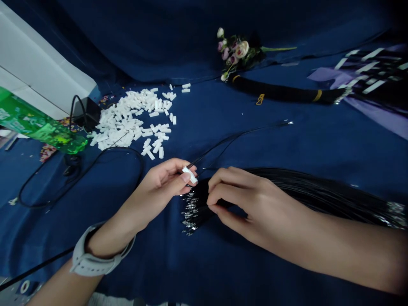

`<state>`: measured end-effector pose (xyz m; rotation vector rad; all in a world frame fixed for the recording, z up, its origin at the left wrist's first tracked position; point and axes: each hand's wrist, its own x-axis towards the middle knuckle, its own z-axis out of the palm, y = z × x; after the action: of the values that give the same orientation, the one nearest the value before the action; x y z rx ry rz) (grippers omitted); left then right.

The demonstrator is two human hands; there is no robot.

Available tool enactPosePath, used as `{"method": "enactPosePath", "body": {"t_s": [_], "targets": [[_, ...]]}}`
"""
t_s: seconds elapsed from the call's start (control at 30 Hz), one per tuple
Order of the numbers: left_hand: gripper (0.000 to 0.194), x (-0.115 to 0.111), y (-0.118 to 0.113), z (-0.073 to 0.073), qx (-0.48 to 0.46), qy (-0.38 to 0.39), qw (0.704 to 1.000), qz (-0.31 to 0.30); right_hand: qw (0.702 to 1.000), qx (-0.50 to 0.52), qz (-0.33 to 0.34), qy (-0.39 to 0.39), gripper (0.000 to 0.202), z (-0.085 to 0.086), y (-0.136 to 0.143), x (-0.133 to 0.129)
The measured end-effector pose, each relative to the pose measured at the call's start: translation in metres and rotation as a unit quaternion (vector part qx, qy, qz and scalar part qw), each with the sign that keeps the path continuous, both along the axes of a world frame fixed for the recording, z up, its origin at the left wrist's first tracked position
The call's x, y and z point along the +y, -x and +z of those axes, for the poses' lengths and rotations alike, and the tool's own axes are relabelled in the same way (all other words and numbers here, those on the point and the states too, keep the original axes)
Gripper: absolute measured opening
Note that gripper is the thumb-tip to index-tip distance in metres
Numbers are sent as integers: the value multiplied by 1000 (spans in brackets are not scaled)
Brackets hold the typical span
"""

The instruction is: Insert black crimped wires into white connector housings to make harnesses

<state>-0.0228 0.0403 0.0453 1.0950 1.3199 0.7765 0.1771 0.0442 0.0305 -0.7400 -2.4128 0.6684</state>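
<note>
Left hand (165, 180): thumb and fingers closed on a small white piece (190, 174), pinched at the fingertips. Piece lies tilted, its lower end toward the right hand. Thin black cord (223, 139) runs from beside the piece up and to the right over the cloth, ending in small shiny tips (288, 122). Pale band (92, 259) around the left wrist.

Right hand (236, 193): fingers curled, thumb tip drawn in close to them; whether anything is between them cannot be told. It is just right of the white piece, apart from it, and above part of a bundle of black cords (306, 185). Bundle extends right beneath the forearm; shiny metal ends (190, 212) show below the left fingertips, more at the far right.

Further out, on the dark blue cloth (204, 263): loose pile of similar white pieces (124, 121), beyond the left hand. Left of the pile, a green bottle (41, 123) on its side, with a black cable (86, 174) looping in front. Far side: artificial-looking flowers (234, 51), a second black bundle (280, 88) held by yellow ties (317, 95), and purple ribbon (376, 112) at right.
</note>
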Motion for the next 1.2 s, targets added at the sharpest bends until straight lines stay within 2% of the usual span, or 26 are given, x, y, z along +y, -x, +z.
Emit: {"method": "enactPosePath", "body": {"t_s": [0.17,0.3,0.5,0.77,1.07,1.2], "targets": [[12,0,0,-3,-18,-16,1000,7,998,-2,-38,41,15,12,-4,9],[14,-2,1,-5,-44,-26,999,9,997,6,-73,15,13,19,-8,16],[15,-3,0,-3,-83,-21,996,-18,998,4,-54,-39,14,17,-9,17],[17,-5,-1,-1,-62,-29,997,-19,997,-25,-53,-42,15,16,-8,17],[15,-4,-1,-3,-52,-35,998,-24,991,-74,-45,-104,21,13,-10,19],[14,-5,-2,-2,-47,-37,998,-29,986,-77,-42,-139,15,12,-9,19]]}}
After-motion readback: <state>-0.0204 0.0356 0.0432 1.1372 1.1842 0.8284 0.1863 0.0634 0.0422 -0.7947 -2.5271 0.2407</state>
